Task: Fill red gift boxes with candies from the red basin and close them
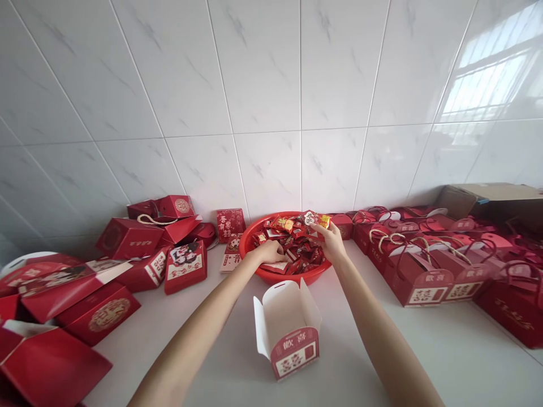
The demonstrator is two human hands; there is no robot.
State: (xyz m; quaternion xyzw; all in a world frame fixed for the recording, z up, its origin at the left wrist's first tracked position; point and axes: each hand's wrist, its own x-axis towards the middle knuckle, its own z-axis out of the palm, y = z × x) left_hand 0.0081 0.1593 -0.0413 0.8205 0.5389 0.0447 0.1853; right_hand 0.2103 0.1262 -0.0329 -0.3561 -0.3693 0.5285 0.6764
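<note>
A red plastic basket (271,276) full of wrapped sweets (303,251) stands against the wall. Inside it, my left hand (270,252) reaches down with curled fingers among the wrappers; what they grip, if anything, is hidden. My right hand (333,242) is closed on small candy packets (317,219), one whitish with dark print and one yellow and red, held above the basket's right side. Nearer to me, between my forearms, an open red gift box (296,351) stands upright on the white surface. Its flaps are spread and its pale inside shows.
At the left lie several red boxes (129,237), some tilted or stacked. Several red boxes with rope handles (418,275) stand in rows at the right, near a cardboard carton (487,195). A red printed packet (230,224) leans against the tiled wall (263,85).
</note>
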